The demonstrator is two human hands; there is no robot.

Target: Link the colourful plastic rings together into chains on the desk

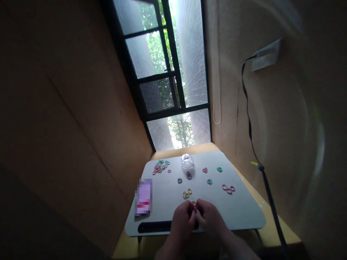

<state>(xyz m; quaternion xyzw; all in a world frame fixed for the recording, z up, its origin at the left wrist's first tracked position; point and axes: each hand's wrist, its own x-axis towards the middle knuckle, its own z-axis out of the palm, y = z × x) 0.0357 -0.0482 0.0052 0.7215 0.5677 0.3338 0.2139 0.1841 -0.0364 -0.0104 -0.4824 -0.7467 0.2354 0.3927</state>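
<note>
My left hand and my right hand meet over the near edge of a small white lap table. Both have their fingers pinched together around a tiny pink ring held between them. Just beyond the fingertips lie yellow rings. Farther out sit small groups of coloured rings: pink ones, a blue one, a purple one, a red one and a green one. A heap of mixed rings lies at the far left corner.
A small clear jar stands at the far middle of the table. A blurred-out rectangular thing rests on the left edge. A window rises behind. A black cable hangs from a wall socket at right.
</note>
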